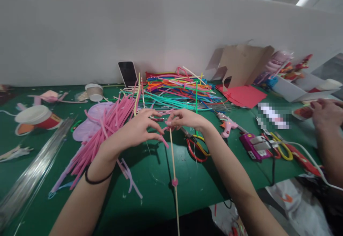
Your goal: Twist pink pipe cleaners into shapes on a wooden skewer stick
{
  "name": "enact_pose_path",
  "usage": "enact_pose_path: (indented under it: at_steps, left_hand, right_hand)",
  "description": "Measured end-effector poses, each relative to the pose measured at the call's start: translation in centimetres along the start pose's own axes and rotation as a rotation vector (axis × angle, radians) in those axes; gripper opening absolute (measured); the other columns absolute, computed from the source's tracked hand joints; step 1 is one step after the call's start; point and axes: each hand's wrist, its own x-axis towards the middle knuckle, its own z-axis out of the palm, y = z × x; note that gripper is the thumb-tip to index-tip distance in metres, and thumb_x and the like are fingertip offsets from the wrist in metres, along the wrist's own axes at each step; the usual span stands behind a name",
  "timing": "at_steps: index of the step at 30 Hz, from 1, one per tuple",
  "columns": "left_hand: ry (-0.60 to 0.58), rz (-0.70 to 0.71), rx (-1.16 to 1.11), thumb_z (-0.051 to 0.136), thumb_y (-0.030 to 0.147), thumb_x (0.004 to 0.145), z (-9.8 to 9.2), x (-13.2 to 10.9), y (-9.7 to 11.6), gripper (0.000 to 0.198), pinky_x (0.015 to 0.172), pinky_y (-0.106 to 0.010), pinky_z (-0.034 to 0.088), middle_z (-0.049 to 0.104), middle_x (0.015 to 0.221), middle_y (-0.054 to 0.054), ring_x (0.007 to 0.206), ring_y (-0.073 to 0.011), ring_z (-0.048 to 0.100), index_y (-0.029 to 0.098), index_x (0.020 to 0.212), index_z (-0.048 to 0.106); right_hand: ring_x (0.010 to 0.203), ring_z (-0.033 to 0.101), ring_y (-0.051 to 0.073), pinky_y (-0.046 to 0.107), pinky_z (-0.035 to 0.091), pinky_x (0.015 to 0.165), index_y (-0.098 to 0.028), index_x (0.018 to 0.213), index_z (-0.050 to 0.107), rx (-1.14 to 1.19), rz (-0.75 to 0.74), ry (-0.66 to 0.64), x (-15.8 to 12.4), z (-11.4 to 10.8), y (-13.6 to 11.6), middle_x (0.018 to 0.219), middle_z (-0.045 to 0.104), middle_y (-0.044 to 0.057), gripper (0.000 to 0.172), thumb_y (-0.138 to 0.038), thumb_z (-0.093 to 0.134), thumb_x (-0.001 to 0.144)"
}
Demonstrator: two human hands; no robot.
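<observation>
A thin wooden stick (pixel 173 157) stands out toward me, with a pink bead-like knob (pixel 174 182) partway along it. My right hand (pixel 184 119) pinches the stick's far end together with a short pink pipe cleaner (pixel 165 142). From the left side, my left hand (pixel 143 127) has its thumb and a finger at that same pipe cleaner, its other fingers curved and apart. Whether the strip is wound around the stick's tip is hidden by the fingertips. A bundle of pink pipe cleaners (pixel 118 116) lies beside my left forearm.
Multicoloured pipe cleaners (pixel 171 89) pile up along the wall near a phone (pixel 128 73). Pliers (pixel 197 148), a pink glue gun (pixel 227 124) and a purple power strip (pixel 253 146) lie right. Clear rods (pixel 37 168) and a paper cup (pixel 40 117) are left. Another person's hand (pixel 328 114) is far right.
</observation>
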Motion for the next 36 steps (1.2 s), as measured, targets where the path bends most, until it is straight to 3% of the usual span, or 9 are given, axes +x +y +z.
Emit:
enact_pose_path:
  at_steps: [5, 9, 12, 16, 19, 22, 27, 32, 36]
  left_hand:
    - [-0.019, -0.012, 0.024, 0.067, 0.038, 0.081, 0.4, 0.2, -1.1, 0.015, 0.101, -0.043, 0.038, 0.062, 0.122, -0.005, 0.116, -0.0269, 0.052, 0.03, 0.089, 0.077]
    - [-0.033, -0.064, 0.044, 0.059, 0.025, 0.083, 0.5, 0.3, -1.0, 0.017, 0.091, -0.039, 0.044, 0.071, 0.102, -0.005, 0.1, -0.0249, 0.062, 0.024, 0.086, 0.076]
    - [-0.023, -0.101, -0.034, 0.056, 0.03, 0.086, 0.1, 0.3, 0.0, 0.021, 0.084, -0.034, 0.046, 0.073, 0.096, -0.004, 0.091, -0.0231, 0.065, 0.023, 0.094, 0.074]
    - [-0.014, -0.165, -0.276, 0.045, 0.042, 0.092, -0.9, -0.1, 1.2, 0.031, 0.081, -0.03, 0.049, 0.072, 0.102, -0.002, 0.094, -0.0215, 0.067, 0.024, 0.105, 0.066]
    - [0.002, -0.232, -0.408, 0.048, 0.047, 0.09, -1.5, -0.5, 1.2, 0.032, 0.078, -0.03, 0.051, 0.073, 0.099, -0.003, 0.095, -0.0212, 0.068, 0.023, 0.109, 0.058]
    - [-0.01, -0.284, -0.399, 0.054, 0.049, 0.087, -1.9, -0.8, 0.6, 0.035, 0.073, -0.029, 0.052, 0.074, 0.093, -0.004, 0.088, -0.0212, 0.069, 0.023, 0.11, 0.058]
    - [-0.073, -0.261, -0.453, 0.055, 0.049, 0.086, -3.1, -1.7, -0.3, 0.036, 0.071, -0.028, 0.054, 0.072, 0.1, -0.006, 0.091, -0.021, 0.068, 0.024, 0.111, 0.062]
    - [-0.009, -0.259, -0.367, 0.063, 0.049, 0.081, -4.1, -2.6, -0.7, 0.039, 0.067, -0.027, 0.055, 0.072, 0.095, -0.005, 0.082, -0.02, 0.068, 0.026, 0.111, 0.065]
    - [0.044, -0.275, -0.221, 0.065, 0.056, 0.076, -3.1, -1.8, 0.2, 0.05, 0.073, -0.03, 0.053, 0.069, 0.104, -0.005, 0.09, -0.0222, 0.065, 0.025, 0.116, 0.062]
  right_hand:
    - [0.071, 0.068, 0.013, 0.021, 0.05, 0.061, -0.019, 0.08, 0.065, -0.005, -0.018, -0.002, -0.2, 0.0, -0.3, 0.077, 0.073, 0.002, 0.027, -0.043, 0.074, 0.074]
    - [0.069, 0.066, 0.012, 0.021, 0.048, 0.061, -0.018, 0.081, 0.065, 0.028, -0.019, -0.026, -0.3, 0.2, -0.5, 0.078, 0.072, 0.002, 0.029, -0.045, 0.075, 0.073]
    - [0.069, 0.066, 0.011, 0.022, 0.048, 0.063, -0.018, 0.083, 0.065, 0.048, -0.032, -0.035, -0.3, 0.2, -0.4, 0.078, 0.072, 0.002, 0.03, -0.045, 0.074, 0.073]
    - [0.076, 0.067, 0.014, 0.022, 0.047, 0.064, -0.018, 0.084, 0.064, 0.075, -0.048, -0.074, -0.3, -0.1, -0.2, 0.081, 0.073, 0.002, 0.029, -0.043, 0.074, 0.074]
    - [0.079, 0.068, 0.015, 0.022, 0.046, 0.063, -0.018, 0.085, 0.064, 0.086, -0.066, -0.096, -0.3, -0.4, -0.1, 0.084, 0.073, 0.003, 0.029, -0.043, 0.075, 0.073]
    - [0.078, 0.067, 0.014, 0.021, 0.046, 0.063, -0.018, 0.088, 0.065, 0.066, -0.083, -0.099, -0.3, -0.4, -0.2, 0.086, 0.074, 0.003, 0.029, -0.042, 0.073, 0.075]
    - [0.076, 0.067, 0.013, 0.021, 0.046, 0.061, -0.017, 0.09, 0.067, 0.04, -0.089, -0.082, -0.4, -0.4, -0.4, 0.087, 0.073, 0.004, 0.027, -0.041, 0.072, 0.077]
    - [0.076, 0.067, 0.014, 0.021, 0.046, 0.061, -0.017, 0.085, 0.067, 0.033, -0.069, -0.054, -0.5, -0.3, -0.5, 0.08, 0.072, 0.003, 0.024, -0.038, 0.072, 0.076]
    - [0.074, 0.067, 0.013, 0.022, 0.047, 0.062, -0.017, 0.085, 0.067, 0.012, -0.072, -0.019, -0.4, 0.0, -0.6, 0.081, 0.073, 0.003, 0.023, -0.038, 0.072, 0.076]
